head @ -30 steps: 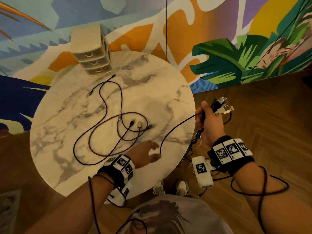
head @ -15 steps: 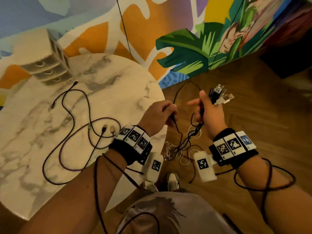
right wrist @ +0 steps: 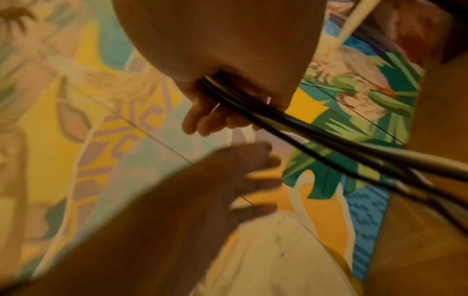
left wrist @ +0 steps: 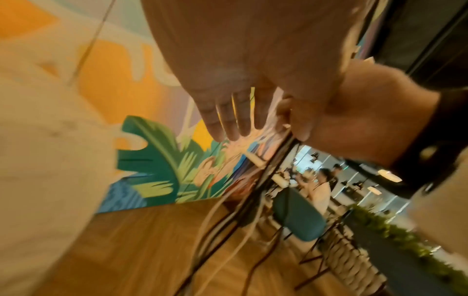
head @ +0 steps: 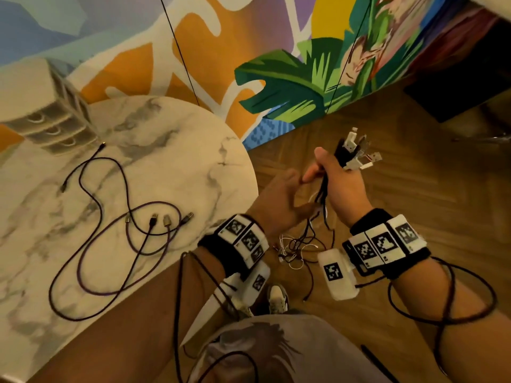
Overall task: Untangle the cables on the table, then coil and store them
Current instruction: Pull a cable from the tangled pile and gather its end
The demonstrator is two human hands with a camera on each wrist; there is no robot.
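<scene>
1. The biggest risk, as I judge it, is the hanging bundle of cables [head: 322,194] tightening into a knot: its loose ends [head: 297,250] are dangling in a snarl off the table's near right edge, over the wooden floor [head: 414,175], and pulling one strand hard could cinch the rest.
2. A second risk is plugs [head: 358,156] slipping out of the fist, since they are sticking up loosely above it.
3. The right hand [head: 341,189] is closing its fingers around the bundle just below the plugs, thumb raised.
4. The left hand [head: 276,200] is reaching in just beside it; its fingers [left wrist: 228,118] are lying fairly straight and holding nothing that I can make out, though blur makes any contact with a strand uncertain.
5. The other cables [head: 116,239], black and purple, are lying looped across the middle of the table [head: 193,139], near the drawer box [head: 47,111] at the far left edge.
</scene>
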